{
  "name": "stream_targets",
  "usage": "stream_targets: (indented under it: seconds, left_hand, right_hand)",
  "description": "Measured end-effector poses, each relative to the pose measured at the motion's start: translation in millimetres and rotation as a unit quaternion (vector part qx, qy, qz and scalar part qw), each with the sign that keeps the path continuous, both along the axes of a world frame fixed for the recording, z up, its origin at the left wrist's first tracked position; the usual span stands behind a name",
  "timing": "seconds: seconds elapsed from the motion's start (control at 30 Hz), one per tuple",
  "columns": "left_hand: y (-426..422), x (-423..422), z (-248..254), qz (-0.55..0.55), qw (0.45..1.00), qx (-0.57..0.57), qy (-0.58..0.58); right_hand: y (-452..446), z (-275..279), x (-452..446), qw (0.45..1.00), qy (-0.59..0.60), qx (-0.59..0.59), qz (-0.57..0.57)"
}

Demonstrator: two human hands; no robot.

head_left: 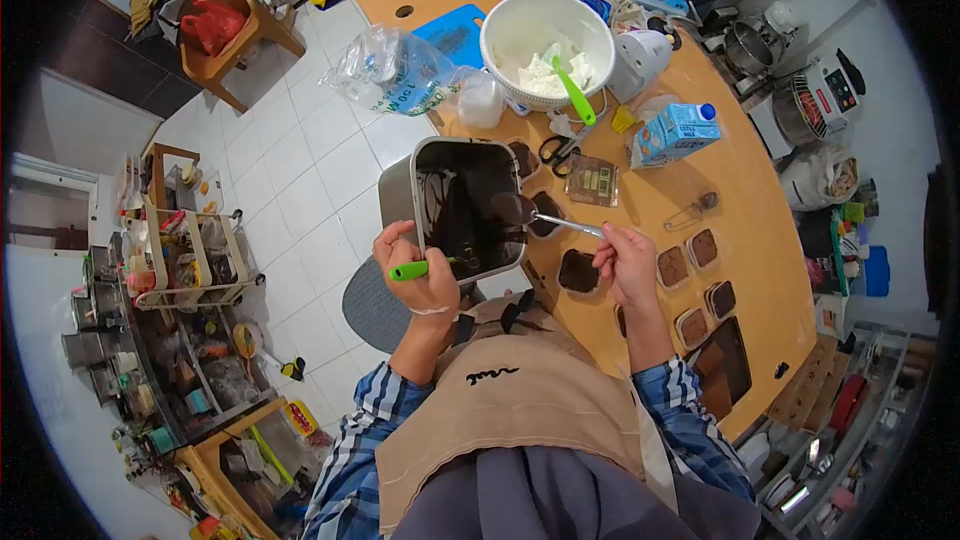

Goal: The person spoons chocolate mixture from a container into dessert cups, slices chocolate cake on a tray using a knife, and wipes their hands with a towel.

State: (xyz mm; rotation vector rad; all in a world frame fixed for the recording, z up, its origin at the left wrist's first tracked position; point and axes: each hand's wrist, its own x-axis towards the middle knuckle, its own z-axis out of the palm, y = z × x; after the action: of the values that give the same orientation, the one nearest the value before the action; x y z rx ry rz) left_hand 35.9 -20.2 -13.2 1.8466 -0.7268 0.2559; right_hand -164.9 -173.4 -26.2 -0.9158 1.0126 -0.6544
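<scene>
My left hand (pixel 430 285) is closed around the green handle of a spatula (pixel 408 270), against the near wall of a deep metal pan (pixel 398 198). Whether these fingers also grip the pan's rim I cannot tell. Dark chocolate mixture coats the inside of the pan, which is tipped toward me at the table's edge. My right hand (pixel 630 265) pinches the handle of a metal spoon (pixel 570 224). Its chocolate-smeared bowl hangs at the pan's right rim. Beneath and beside the spoon stand small clear cups of dark dessert, one cup (pixel 578 272) close to my right hand.
On the wooden table (pixel 770 210) are more dessert cups (pixel 702 248), a small strainer (pixel 706 202), scissors (pixel 557 150), a blue carton (pixel 675 134) and a hand mixer (pixel 640 62). A white bowl (pixel 490 45) holds cream and a green spatula. A plastic bag (pixel 385 70) overhangs the left edge.
</scene>
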Motion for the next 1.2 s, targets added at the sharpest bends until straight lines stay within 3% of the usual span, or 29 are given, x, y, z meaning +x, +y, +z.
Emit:
stream_targets:
  seconds: [0.3, 0.63, 0.73, 0.93, 1.2]
  left_hand:
    - [-3.2, 0.8, -1.3, -0.004, 1.0, -0.005, -0.026]
    - [-2.4, -1.9, 4.7, 0.011, 1.0, 0.003, 0.005]
    - [-0.5, -1.1, 3.3, 0.007, 1.0, -0.006, 0.005]
    - [-0.2, 2.3, -1.2, 0.001, 0.999, -0.019, -0.044]
    - [0.2, 0.4, -2.6, 0.014, 1.0, -0.017, -0.006]
  right_hand:
    - [-12.0, -19.4, -30.3, 0.992, 0.074, -0.079, -0.068]
    - [-2.3, -24.9, -27.2, 0.942, 0.234, -0.238, -0.025]
    - [-0.4, -18.6, -27.0, 0.939, 0.216, -0.268, -0.025]
    - [-2.1, -18.0, -29.8, 0.944, 0.214, -0.248, -0.045]
    - [-9.9, -29.6, -37.4, 0.992, 0.048, -0.015, -0.112]
